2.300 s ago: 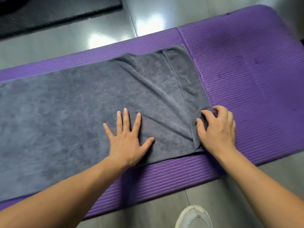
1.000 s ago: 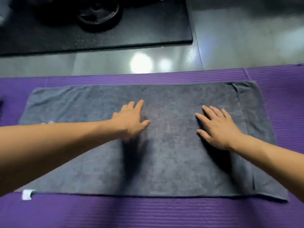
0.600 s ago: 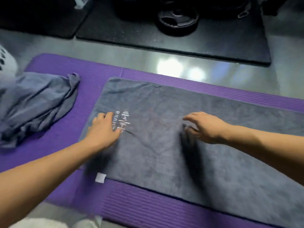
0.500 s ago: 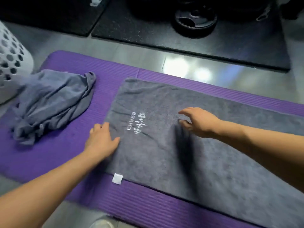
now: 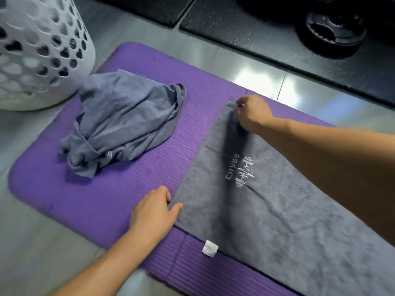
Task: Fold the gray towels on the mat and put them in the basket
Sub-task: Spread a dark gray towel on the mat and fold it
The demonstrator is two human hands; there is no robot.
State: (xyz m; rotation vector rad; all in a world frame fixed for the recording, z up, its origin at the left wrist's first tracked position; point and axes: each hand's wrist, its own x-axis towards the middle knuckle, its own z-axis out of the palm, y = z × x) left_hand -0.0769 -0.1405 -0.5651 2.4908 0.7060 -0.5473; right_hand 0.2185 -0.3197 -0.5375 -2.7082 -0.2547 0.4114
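Left hand (image 5: 154, 212): thumb on top of the flat towel (image 5: 277, 221), fingers curled at its short left edge close to the near corner, pinching the edge. Right hand (image 5: 252, 113): fingers curled, pinching the far corner of the same short edge; its forearm crosses above the cloth. The towel lies spread flat on the purple mat (image 5: 96, 199), white logo (image 5: 241, 170) facing up, white tag (image 5: 210, 248) sticking out from the near long edge onto the mat. Crumpled towel (image 5: 126, 122) sits in a heap on the mat's left end, apart from the flat one. White perforated basket (image 5: 38, 50) stands on the floor (image 5: 25, 242) just beside that heap. Weight plate (image 5: 331, 28) at far right, blurred.
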